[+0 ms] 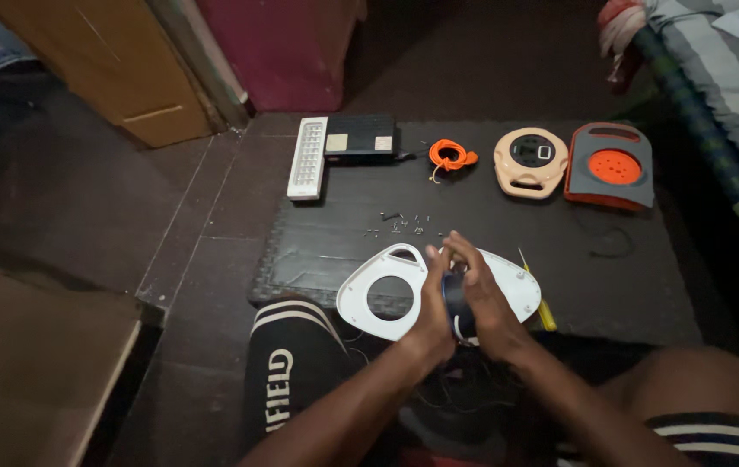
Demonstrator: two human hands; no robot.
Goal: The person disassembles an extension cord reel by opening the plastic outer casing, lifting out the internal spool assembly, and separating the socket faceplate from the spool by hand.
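Dark rubber mat (508, 277) lies on the floor and carries all the parts. Both hands are close together above its near edge. The left hand (433, 303) and the right hand (484, 298) press from two sides on a dark round spool (456, 311), so each one is closed on it, and the fingertips almost meet above it. The spool sits between the palms, and thin wires hang below it toward the person's legs. Under the hands lie two white flat covers: the left white cover (382, 294) with a round hole, and the right white cover (512, 281), partly hidden. A yellow screwdriver (538, 303) lies just beside the right cover. Small screws (404, 225) are scattered farther away. At the far edge of the mat there are a white lamp (307, 157), a black box (361, 138), an orange cord (449, 157), a beige reel case (530, 161) and a grey and orange reel case (611, 164).
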